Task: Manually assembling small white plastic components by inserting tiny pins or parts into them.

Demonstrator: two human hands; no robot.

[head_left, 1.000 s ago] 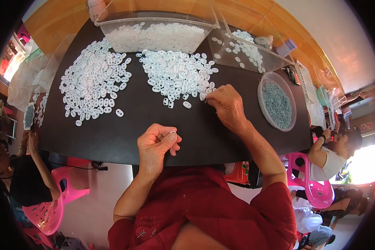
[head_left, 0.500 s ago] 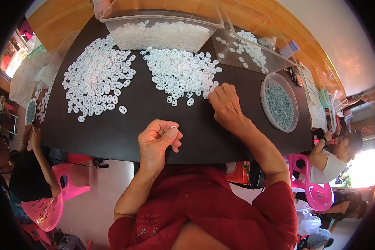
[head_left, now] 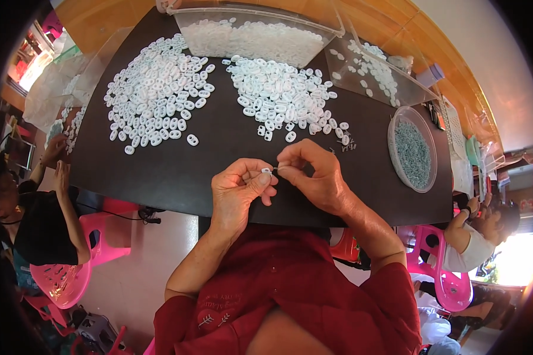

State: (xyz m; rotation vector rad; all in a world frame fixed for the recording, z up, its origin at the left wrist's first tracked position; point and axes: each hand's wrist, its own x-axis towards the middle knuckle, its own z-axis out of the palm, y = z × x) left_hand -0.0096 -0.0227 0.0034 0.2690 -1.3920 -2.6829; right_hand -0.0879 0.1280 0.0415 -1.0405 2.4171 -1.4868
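Near the table's front edge, my left hand (head_left: 238, 188) pinches a small white plastic piece (head_left: 266, 171) between thumb and fingertips. My right hand (head_left: 318, 176) is closed just beside it, with a tiny thin grey piece (head_left: 275, 168), apparently a screw, at its fingertips against the white piece. Beyond my hands lies a pile of white oval two-holed plastic pieces (head_left: 284, 94). A few loose small grey screws (head_left: 350, 144) are scattered by its right edge, and a round clear tub (head_left: 392, 160) at the right holds many more.
A second heap of white oval pieces (head_left: 157, 89) spreads at the left. Clear plastic bins (head_left: 254, 10) with white pieces stand along the back, beside a purple-capped container (head_left: 430, 76). People sit at both sides, with pink chairs (head_left: 71, 281) nearby.
My right hand has come from the near right side of the middle pile to my left hand, at the white piece. The view has shifted slightly, and loose screws now show beside the pile.
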